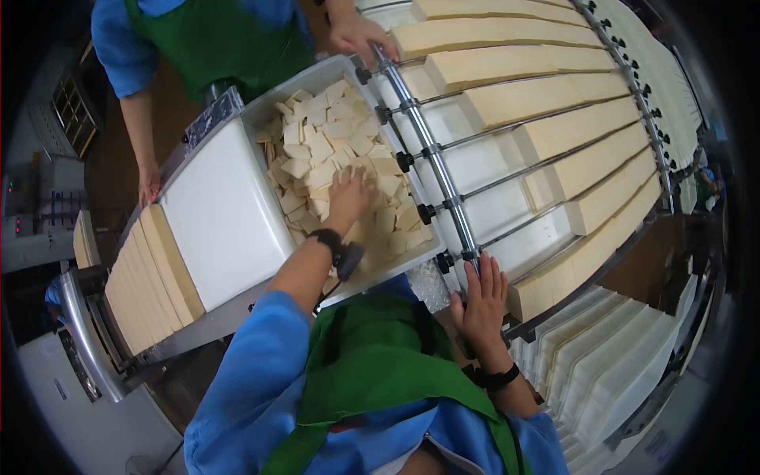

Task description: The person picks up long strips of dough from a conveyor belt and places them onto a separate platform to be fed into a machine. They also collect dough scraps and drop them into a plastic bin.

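Note:
My left hand (350,196) reaches into a white bin (273,212) and rests on the heap of flat, pale cut pieces (321,146), its fingers spread. At the near end of a metal bar (435,158), my right hand (483,305) lies with its fingers stretched out. Long pale slabs (546,115) lie side by side beyond the bar, with thin rods between them. Whether my left fingertips hold a piece is hidden among the pieces.
Across the bin stands a co-worker in a green apron (214,47), one hand (360,33) at the bar's far end, the other (149,184) by stacked slabs (150,277). A white board (226,214) adjoins the bin. White stacked sheets (606,348) stand at lower right.

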The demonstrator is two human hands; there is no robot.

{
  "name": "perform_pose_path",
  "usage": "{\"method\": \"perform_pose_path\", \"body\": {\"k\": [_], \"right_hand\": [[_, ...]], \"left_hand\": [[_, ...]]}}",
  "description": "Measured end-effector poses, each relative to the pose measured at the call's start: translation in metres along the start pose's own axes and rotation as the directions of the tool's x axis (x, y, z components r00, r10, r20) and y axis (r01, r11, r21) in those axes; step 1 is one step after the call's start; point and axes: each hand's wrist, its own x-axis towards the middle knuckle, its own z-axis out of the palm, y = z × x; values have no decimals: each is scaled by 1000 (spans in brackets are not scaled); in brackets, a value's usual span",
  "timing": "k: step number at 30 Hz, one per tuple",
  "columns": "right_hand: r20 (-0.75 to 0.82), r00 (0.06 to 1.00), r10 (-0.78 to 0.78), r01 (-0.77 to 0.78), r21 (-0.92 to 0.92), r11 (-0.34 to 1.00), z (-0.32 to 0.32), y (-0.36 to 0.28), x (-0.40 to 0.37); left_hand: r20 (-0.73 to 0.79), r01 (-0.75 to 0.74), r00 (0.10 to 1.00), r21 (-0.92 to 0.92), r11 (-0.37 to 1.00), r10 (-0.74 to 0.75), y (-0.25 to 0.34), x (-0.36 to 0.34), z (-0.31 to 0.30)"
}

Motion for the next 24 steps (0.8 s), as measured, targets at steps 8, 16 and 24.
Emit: {"method": "perform_pose_path", "body": {"k": [8, 16, 24], "right_hand": [[83, 996, 13, -10, -37, 999, -3, -5, 7], [79, 997, 19, -18, -2, 1000, 2, -2, 7], [127, 992, 15, -16, 14, 1000, 0, 0, 8]], "left_hand": [[345, -23, 937, 192, 981, -45, 27, -4, -17], [298, 88, 948, 92, 992, -111, 22, -112, 31], [36, 45, 998, 290, 956, -58, -5, 43, -7]]}}
